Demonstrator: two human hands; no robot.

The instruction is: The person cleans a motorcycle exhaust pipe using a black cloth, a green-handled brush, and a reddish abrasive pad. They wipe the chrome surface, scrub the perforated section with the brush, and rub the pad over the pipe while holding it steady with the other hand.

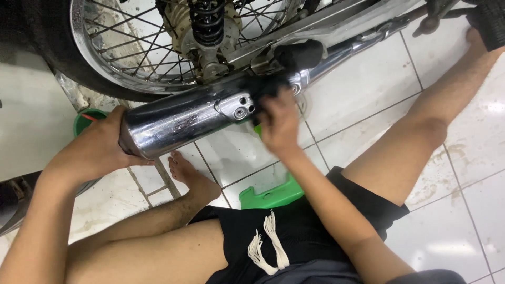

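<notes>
The left hand (100, 144) cupped the exhaust pipe (184, 118); the right hand (279, 123) pinched a black rag (265, 89) — likely to snag on the bracket.

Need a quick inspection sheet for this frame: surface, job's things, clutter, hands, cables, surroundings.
Surface: white tiled floor, stained with brownish grime.
Job's things: chrome exhaust muffler on a motorcycle; black cloth pressed against it.
Clutter: green plastic stool under the person; green tub behind the muffler's end.
Hands: left hand cups the muffler's rear end; right hand holds the cloth, blurred.
Cables: nothing seen.
Surroundings: spoked rear wheel, shock spring, black footpeg.
</notes>
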